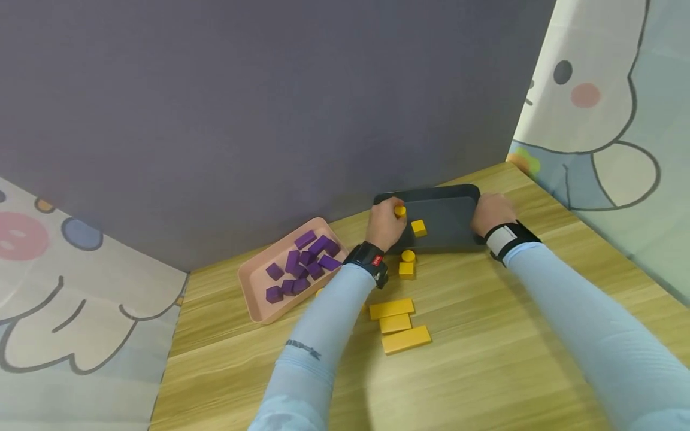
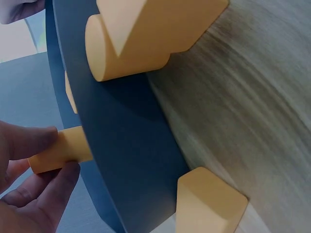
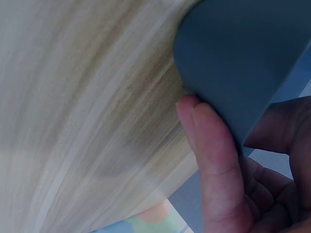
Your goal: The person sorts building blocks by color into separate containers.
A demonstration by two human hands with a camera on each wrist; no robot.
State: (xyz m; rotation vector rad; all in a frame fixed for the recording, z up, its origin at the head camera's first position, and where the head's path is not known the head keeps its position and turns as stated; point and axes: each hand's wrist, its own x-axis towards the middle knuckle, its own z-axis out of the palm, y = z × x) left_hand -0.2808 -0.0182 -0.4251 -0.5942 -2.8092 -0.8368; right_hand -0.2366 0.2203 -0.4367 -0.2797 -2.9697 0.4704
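My left hand is over the left part of a dark grey tray. Its thumb and fingertips pinch a yellow cylinder, seen behind the tray wall in the left wrist view. A yellow cube sits inside the tray. At the tray's right end, my right hand grips the wall, with the thumb inside and fingers outside. Just in front of the tray, a second yellow cylinder and another yellow cube lie on the table.
Three flat yellow blocks lie nearer on the wooden table. A pink tray at the left holds several purple blocks. A grey panel stands behind, with printed cloth at the sides.
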